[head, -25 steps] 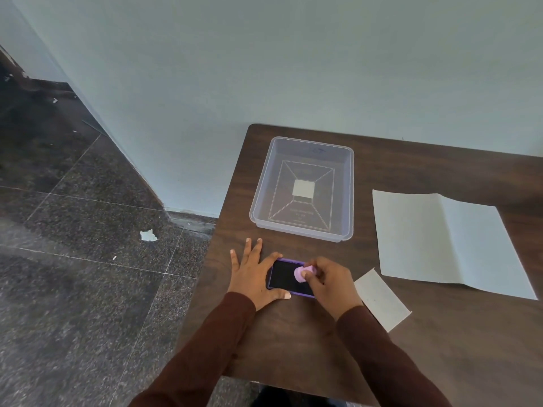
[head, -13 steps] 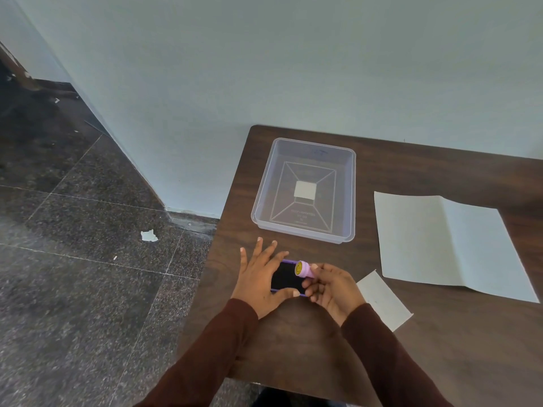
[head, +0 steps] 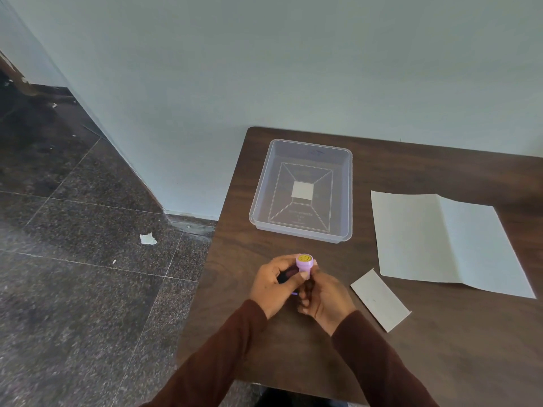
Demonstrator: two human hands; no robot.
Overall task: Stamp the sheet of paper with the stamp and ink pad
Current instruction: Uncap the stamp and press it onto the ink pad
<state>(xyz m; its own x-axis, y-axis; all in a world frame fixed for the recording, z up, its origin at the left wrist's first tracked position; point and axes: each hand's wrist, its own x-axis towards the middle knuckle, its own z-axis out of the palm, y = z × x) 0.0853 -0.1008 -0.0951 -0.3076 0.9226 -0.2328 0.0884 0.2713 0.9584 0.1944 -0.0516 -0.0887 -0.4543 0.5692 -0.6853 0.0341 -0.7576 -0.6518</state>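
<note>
Both hands hold purple stamp [head: 304, 263] upright, smiley end up | left hand [head: 274, 284], right hand [head: 324, 295] gripping it | above ink pad [head: 289, 274], mostly hidden | sheet of paper [head: 440, 242] on desk [head: 440, 348] to the right

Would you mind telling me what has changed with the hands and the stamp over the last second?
The right hand lifted the small purple round stamp off the purple-rimmed ink pad and turned its yellow smiley end up. The left hand, flat before, now curls around the pad and touches the stamp. The clear plastic tray, large white sheet and small paper slip stayed put.
</note>
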